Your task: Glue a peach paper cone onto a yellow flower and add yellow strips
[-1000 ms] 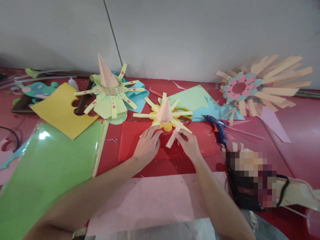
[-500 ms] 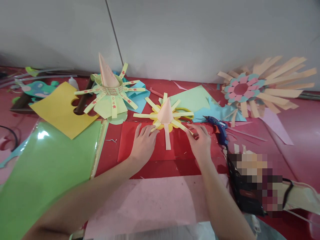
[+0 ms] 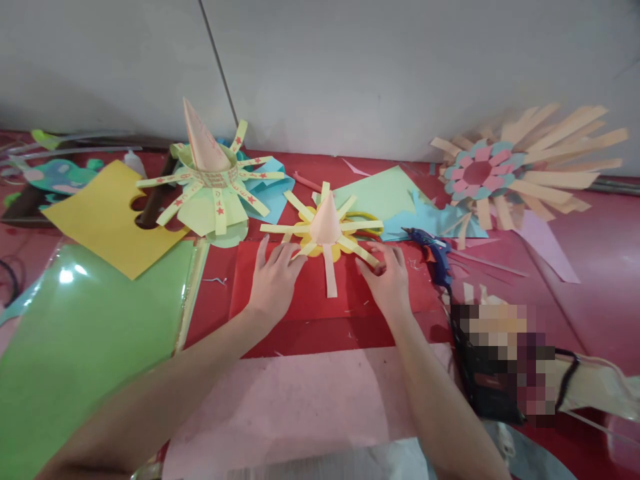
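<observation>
Your spread left hand (image 3: 273, 280) and right hand (image 3: 387, 283), both flat and gripping nothing, flanked the paper strip (image 3: 330, 272), which pointed straight back at you.

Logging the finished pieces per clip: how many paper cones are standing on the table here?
2. One tall cone rises from the star-strip craft at back left; a smaller cone sits on the yellow flower between the left hand and right hand. Clutter could hide others.
</observation>
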The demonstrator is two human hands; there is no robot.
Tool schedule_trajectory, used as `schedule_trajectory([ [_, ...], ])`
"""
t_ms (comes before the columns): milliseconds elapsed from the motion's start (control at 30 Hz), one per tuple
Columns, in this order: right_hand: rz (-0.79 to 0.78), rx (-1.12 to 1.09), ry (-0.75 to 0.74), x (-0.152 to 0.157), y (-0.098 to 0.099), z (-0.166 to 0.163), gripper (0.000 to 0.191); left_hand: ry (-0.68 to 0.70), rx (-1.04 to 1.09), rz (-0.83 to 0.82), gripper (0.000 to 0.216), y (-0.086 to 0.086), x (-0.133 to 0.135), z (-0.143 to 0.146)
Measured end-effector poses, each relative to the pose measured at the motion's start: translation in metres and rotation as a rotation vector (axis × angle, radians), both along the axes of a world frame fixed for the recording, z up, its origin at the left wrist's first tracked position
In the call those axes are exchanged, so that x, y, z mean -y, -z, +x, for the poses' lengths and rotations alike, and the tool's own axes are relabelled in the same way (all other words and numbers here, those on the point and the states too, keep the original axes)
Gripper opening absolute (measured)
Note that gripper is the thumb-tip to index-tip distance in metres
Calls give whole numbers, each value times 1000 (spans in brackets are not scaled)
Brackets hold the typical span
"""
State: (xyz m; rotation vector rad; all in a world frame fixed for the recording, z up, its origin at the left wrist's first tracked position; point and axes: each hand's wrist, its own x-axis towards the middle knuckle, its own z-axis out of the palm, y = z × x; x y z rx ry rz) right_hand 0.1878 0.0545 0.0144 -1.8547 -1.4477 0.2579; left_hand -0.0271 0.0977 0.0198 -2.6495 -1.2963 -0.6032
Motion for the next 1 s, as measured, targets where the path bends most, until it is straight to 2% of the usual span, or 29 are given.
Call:
schedule_trajectory([
  [200,-80,27,-47,1,-3,-3,32,5,28,23,29,1,1,4],
  [400,-102,54,-13,1,-5,-4,29,305,12,27,25,6,15,15],
  [467,-103,59,-7,1,-4,-5,26,348,14,5,25,9,18,17],
  [733,-133,-17,5,2,-4,-10,24,314,44,-34,26,11,17,15],
  [900,-17,8,13,2,-9,-4,26,296,107,-86,26,9,17,17],
  [1000,58,21,122,1,-16,14,26,341,108,-114,27,8,18,18],
])
